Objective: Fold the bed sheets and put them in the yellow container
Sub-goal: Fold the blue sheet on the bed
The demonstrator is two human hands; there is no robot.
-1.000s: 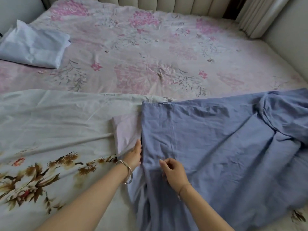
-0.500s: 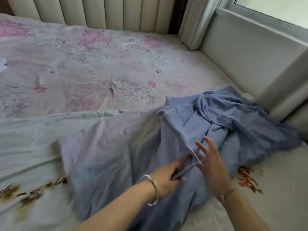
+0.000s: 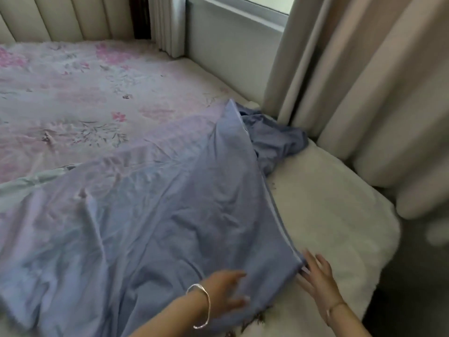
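A blue bed sheet lies spread over the near part of the bed, wrinkled, with its far right end bunched against the curtain. My left hand, wearing a silver bangle, rests flat on the sheet near its front edge with fingers apart. At the sheet's right front corner is my right hand, fingers splayed and touching the doubled edge without closing on it. A strip of a pale green sheet shows beneath the blue one at the left. The yellow container is not in view.
The pink floral bed cover fills the far half of the bed up to a padded headboard. Beige curtains hang close on the right beside a window wall. The bed's white corner drops to dark floor.
My view has swung right. The blue sheet, which was crumpled at the right, is now drawn out flat. Both hands have let go of it and moved to its near right corner.
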